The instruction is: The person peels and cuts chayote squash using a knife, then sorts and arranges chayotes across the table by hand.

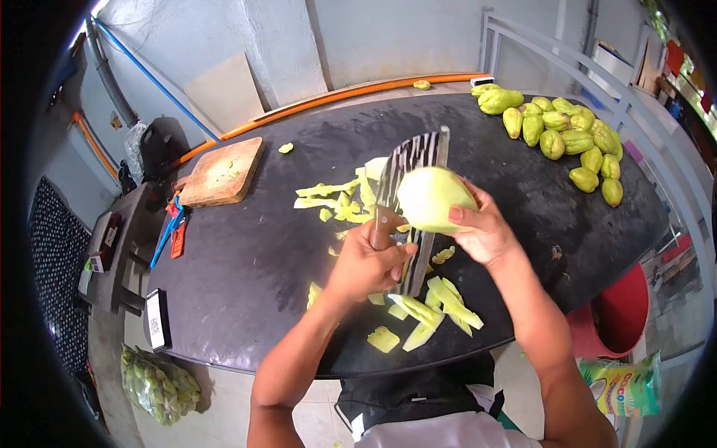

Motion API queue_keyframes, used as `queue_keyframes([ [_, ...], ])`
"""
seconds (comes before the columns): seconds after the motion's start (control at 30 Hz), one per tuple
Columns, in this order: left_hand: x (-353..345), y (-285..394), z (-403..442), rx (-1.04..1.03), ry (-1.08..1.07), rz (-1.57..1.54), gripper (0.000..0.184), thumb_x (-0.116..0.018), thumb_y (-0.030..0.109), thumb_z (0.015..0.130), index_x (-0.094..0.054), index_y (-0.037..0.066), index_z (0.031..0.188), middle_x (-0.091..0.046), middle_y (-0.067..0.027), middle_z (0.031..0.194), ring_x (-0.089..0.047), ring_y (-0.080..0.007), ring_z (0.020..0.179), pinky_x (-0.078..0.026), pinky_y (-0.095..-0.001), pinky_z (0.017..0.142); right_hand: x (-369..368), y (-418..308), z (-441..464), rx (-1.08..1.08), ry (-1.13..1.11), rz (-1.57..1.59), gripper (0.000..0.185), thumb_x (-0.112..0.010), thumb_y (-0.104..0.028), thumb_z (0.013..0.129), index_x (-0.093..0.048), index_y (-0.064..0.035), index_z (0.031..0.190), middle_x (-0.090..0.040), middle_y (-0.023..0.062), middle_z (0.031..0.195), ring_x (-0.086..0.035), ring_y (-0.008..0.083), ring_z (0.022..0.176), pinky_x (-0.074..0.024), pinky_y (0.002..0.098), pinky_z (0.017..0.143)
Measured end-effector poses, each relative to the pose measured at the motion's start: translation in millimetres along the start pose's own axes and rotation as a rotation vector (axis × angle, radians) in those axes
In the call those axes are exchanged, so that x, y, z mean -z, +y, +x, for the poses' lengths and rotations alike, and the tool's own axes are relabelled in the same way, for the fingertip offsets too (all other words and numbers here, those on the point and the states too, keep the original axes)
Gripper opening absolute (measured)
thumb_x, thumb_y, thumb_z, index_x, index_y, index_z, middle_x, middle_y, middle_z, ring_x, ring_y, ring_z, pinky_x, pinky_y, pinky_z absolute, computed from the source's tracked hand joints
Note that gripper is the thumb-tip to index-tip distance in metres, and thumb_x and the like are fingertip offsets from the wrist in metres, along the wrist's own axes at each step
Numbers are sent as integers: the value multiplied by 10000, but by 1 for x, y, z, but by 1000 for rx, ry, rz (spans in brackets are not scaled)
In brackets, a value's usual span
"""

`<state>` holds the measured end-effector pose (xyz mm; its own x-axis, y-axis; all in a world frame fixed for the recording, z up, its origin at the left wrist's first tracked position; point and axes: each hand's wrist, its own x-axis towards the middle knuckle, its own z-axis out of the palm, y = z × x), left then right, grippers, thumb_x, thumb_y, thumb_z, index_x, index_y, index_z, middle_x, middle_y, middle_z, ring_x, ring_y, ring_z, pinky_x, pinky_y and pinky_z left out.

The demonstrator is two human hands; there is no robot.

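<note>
The person's left hand (373, 261) is closed around the brown handle of a wide-bladed knife (418, 153) above the middle of the dark counter (246, 276), its blade tilted and marked with dark and pale stripes that may be reflections. The right hand (482, 224) pinches a peeled pale-green chayote (432, 198) between thumb and fingers, holding it up just to the right of the handle and in front of part of the blade; whether the edge touches the flesh cannot be told from this angle. Chayote peelings (328, 196) lie scattered to the left of the knife, and thicker pale strips (437, 310) lie on the near side, below the hands. Unpeeled chayotes (576, 142) sit clustered at the far right of the counter. At the far left rests a wooden cutting board (220, 172), and beyond the counter's near right edge stands a red bucket (631, 310).
</note>
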<state>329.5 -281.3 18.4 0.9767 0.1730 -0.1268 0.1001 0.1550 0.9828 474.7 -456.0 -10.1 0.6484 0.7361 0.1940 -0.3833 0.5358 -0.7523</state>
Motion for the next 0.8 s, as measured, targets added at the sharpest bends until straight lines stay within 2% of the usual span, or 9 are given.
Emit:
queue_keyframes([
  [0.1,1,-3,2,-33,-4,-30,418,-743,43,936,-555,7,1308,-534,-19,587,-399,-83,378,-241,-275,360,-14,14,3,97,110,86,743,-856,-65,804,-539,-8,1473,-675,125,1322,-650,245,1230,-502,446,1093],
  [0.2,8,2,-4,32,-37,66,430,-750,51,936,-525,3,1299,-535,-22,583,-398,-85,373,-234,-282,357,-3,-18,0,-79,-71,-151,745,-856,-77,804,-533,16,1469,-669,140,1329,-653,250,1228,-513,445,1080],
  [0.3,1,-4,0,18,-14,2,446,-750,52,937,-512,6,1311,-535,-25,580,-394,-85,368,-235,-280,356,-6,-3,-2,8,3,-43,733,-853,-82,808,-538,15,1463,-675,136,1319,-653,250,1227,-511,437,1083],
  [0.33,-6,1,-3,-28,-6,-34,380,-741,47,935,-580,-14,1274,-554,-12,587,-435,-79,417,-303,-269,411,-6,11,1,66,76,11,717,-852,-93,812,-548,12,1453,-680,131,1310,-651,246,1230,-510,430,1083],
  [0.43,0,-5,0,-5,-14,-1,408,-739,42,942,-535,4,1293,-538,-24,578,-390,-79,369,-239,-276,356,-2,-6,3,-49,-18,-52,708,-855,-73,800,-558,20,1436,-683,135,1301,-659,246,1220,-512,430,1086],
  [0.5,5,-4,-2,-7,-71,64,387,-723,21,945,-574,4,1301,-540,-25,577,-393,-76,374,-251,-269,362,6,-20,0,-118,-79,-141,726,-863,-21,767,-557,50,1421,-686,157,1289,-679,247,1192,-519,428,1094],
  [0.67,-9,-7,-1,-49,-42,-37,406,-712,2,949,-578,0,1333,-538,-20,575,-394,-72,380,-259,-266,363,-5,13,1,93,43,15,702,-858,-117,813,-569,-7,1443,-678,96,1319,-620,218,1250,-456,400,1110],
  [0.77,-6,-9,-2,-55,-52,-38,431,-716,-2,945,-566,0,1349,-542,-18,585,-406,-72,384,-260,-267,359,-15,11,1,74,51,15,736,-893,-172,775,-568,-12,1416,-684,100,1281,-652,223,1205,-472,399,1104],
  [0.8,-2,-9,-3,-42,-75,-11,435,-717,-2,944,-562,0,1351,-544,-18,589,-410,-74,385,-260,-266,360,-8,2,4,22,-9,-99,749,-892,-171,774,-559,-10,1424,-684,98,1279,-657,226,1198,-488,393,1087],
])
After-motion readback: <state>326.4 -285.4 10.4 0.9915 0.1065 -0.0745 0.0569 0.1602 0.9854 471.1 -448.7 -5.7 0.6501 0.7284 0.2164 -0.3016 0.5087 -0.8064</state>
